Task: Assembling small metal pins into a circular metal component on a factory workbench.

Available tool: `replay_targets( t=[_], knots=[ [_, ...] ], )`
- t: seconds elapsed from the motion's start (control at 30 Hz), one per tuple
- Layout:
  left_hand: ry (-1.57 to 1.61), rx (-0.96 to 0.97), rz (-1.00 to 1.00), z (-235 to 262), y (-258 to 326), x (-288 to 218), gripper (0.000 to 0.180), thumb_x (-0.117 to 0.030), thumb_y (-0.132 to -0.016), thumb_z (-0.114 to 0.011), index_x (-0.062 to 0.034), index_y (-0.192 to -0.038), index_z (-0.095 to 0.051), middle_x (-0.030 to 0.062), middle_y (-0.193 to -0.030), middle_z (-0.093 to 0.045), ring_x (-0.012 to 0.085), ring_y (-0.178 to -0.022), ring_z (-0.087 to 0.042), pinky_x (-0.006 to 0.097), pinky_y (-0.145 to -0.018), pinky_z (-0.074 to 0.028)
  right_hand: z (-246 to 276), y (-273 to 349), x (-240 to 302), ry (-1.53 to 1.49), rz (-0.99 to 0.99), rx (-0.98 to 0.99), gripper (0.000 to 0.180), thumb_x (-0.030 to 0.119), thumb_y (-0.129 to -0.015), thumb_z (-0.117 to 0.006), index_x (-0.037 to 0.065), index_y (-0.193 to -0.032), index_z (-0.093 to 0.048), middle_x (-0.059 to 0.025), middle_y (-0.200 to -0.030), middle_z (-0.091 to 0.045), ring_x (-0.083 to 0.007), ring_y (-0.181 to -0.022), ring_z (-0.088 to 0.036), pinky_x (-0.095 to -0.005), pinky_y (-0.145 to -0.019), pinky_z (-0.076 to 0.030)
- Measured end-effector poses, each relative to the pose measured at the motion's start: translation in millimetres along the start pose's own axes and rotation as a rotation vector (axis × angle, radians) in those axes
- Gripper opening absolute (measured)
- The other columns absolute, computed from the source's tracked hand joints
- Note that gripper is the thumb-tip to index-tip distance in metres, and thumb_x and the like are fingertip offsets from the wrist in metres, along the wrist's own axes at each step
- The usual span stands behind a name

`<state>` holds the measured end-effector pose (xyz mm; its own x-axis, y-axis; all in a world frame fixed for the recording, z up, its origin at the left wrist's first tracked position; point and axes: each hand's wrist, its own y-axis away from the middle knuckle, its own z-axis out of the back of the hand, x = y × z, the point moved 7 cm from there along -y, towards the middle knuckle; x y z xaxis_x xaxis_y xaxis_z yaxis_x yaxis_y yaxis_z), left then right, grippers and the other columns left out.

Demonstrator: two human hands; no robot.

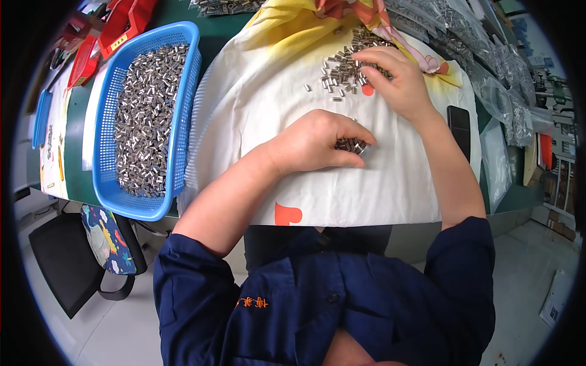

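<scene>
My left hand point(320, 141) is cupped over the white cloth point(293, 183), its thumb and fingers curved round a small heap of metal cylinders point(350, 145). Beyond it, toward the far side of the cloth, lies a larger loose pile of the same short, shiny cylinders point(342, 67). My right hand point(397, 79) is over the right side of that pile, thumb and forefinger apart. Its other fingertips and some of the pieces beneath are hidden. A few single cylinders lie scattered along the pile's near edge.
A blue plastic basket point(194, 79) full of metal cylinders stands at left. Red bins point(125, 27) are at the far left. A black phone-like object point(459, 131) lies right of my right forearm, near clear plastic bags of parts point(497, 91). A black chair point(67, 262) stands lower left.
</scene>
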<state>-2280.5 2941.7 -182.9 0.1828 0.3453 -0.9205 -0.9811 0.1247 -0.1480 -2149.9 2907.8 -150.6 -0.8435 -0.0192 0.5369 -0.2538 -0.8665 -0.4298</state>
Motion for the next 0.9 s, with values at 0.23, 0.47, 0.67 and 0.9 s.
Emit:
replay_targets(
  t=[0.23, 0.47, 0.67, 0.9],
  knots=[
    [0.004, 0.022, -0.014, -1.5, 1.9, -0.3, 0.033, -0.017, -0.069, -0.073, -0.0039, -0.098, -0.063, 0.0102, -0.094, -0.065, 0.0218, -0.083, -0.062, 0.029, -0.075, -0.049, -39.7, -13.1, 19.5, 0.026, 0.143, 0.161, 0.017, 0.009, -0.075, -0.062, 0.006, -0.091, -0.065, -0.0071, -0.097, -0.061, -0.0249, -0.095, -0.054, -0.0332, -0.083, -0.043],
    [0.030, -0.016, -0.082, -3.5, 1.9, -0.5, 0.033, -0.017, -0.068, -0.073, -0.0069, -0.098, -0.064, 0.0102, -0.087, -0.065, 0.0253, -0.077, -0.061, 0.032, -0.071, -0.048, -65.4, -12.3, 39.2, 0.033, 0.332, 0.191, 0.018, 0.019, -0.073, -0.065, 0.010, -0.089, -0.065, -0.0069, -0.101, -0.059, -0.0245, -0.099, -0.052, -0.0363, -0.087, -0.040],
    [0.033, 0.035, -0.007, -3.5, 0.2, 1.4, 0.033, -0.012, -0.069, -0.073, -0.0026, -0.098, -0.063, 0.0085, -0.096, -0.065, 0.0209, -0.085, -0.062, 0.029, -0.077, -0.049, -69.2, -11.0, 29.6, 0.094, 0.397, 0.139, 0.014, 0.014, -0.071, -0.065, 0.008, -0.082, -0.061, -0.0050, -0.092, -0.058, -0.0234, -0.092, -0.053, -0.0347, -0.082, -0.041],
    [0.027, 0.073, 0.037, -2.5, 3.3, 2.2, 0.033, -0.009, -0.068, -0.074, -0.0016, -0.098, -0.063, 0.0087, -0.094, -0.064, 0.0184, -0.081, -0.061, 0.026, -0.076, -0.048, -45.5, -1.1, 8.6, 0.232, 0.390, 0.062, 0.012, 0.010, -0.069, -0.065, 0.007, -0.078, -0.058, -0.0054, -0.088, -0.057, -0.0239, -0.086, -0.054, -0.0357, -0.079, -0.042]
  ],
)
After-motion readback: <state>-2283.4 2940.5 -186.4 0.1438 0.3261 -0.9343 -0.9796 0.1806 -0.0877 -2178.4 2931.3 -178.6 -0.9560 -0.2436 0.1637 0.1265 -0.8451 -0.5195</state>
